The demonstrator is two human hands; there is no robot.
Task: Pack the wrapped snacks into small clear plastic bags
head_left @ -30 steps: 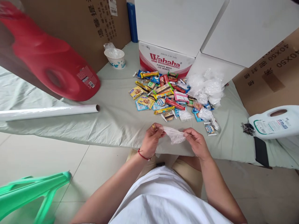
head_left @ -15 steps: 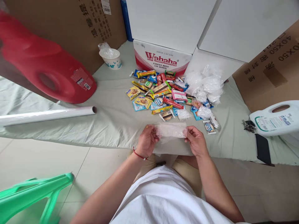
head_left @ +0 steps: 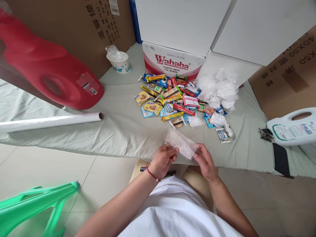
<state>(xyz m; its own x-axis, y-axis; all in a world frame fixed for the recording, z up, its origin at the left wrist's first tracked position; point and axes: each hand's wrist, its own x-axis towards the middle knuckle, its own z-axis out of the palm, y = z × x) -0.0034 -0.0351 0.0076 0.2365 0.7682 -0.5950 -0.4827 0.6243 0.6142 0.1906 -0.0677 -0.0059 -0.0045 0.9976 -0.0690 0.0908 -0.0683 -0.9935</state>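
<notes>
A folded piece of clear plastic film (head_left: 181, 144) is stretched between my hands at the front edge of the cloth-covered table (head_left: 123, 131). My left hand (head_left: 164, 159), with a red cord bracelet at the wrist, pinches the film's lower left side. On its right end my right hand (head_left: 204, 161) is closed, thumb over the film. Just beyond lies a pile of wrapped snacks (head_left: 170, 98) in yellow, red and blue packets. Crumpled clear plastic bundles (head_left: 217, 89) are heaped at the pile's right; a smaller crumpled bundle (head_left: 196, 121) rests nearest the film.
At left stand a large red jug (head_left: 61, 75) and a film-wrapped roll (head_left: 51, 121). A paper cup (head_left: 118, 62) holds clear plastic. Behind is a Wahaha carton (head_left: 172, 61). A white bottle (head_left: 293, 126), keys (head_left: 266, 134) and black phone (head_left: 281, 159) lie right. A green stool (head_left: 39, 204) is on the floor.
The film has gone from level to tilted, its right end lower. Both hands have come down slightly toward my body, the left one also moving right along the film.
</notes>
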